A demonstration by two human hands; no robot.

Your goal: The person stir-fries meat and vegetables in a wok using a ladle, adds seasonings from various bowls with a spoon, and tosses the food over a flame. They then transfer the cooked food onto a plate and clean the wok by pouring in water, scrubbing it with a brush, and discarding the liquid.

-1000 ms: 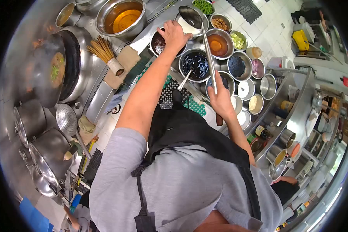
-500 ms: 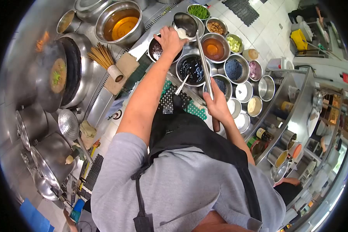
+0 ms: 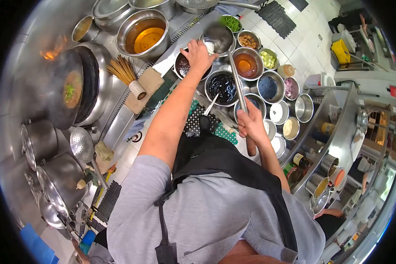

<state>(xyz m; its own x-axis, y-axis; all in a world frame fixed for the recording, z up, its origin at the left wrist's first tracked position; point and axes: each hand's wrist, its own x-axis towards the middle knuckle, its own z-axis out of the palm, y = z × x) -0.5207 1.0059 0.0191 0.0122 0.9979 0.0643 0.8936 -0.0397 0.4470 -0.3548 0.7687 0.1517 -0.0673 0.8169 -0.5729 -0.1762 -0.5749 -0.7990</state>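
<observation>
My right hand (image 3: 253,126) is closed round the long handle of a ladle (image 3: 238,81). The ladle's bowl (image 3: 218,38), blurred, is over a metal bowl at the far side of the containers. My left hand (image 3: 199,58) reaches over a bowl of dark red-brown sauce (image 3: 180,69), fingers spread, beside something white (image 3: 210,47) below the ladle. Its fingertips are partly hidden. Nearer to me is a bowl of glossy black sauce (image 3: 224,83) with a spoon (image 3: 212,105) in it. A bowl of amber liquid (image 3: 245,65) stands to the right of the ladle handle.
At left a smoking wok (image 3: 66,103) holds food with green bits, flames (image 3: 53,55) behind it. A pot of amber oil (image 3: 150,37), a holder of bamboo sticks (image 3: 137,90) and a perforated skimmer (image 3: 81,145) are near. Steel shelving (image 3: 325,119) runs along the right.
The whole view has shifted slightly, so things sit lower and farther right. The ladle's bowl is now blurred and looks greyer. More of a strainer shows at the top. Both hands stay near the same places.
</observation>
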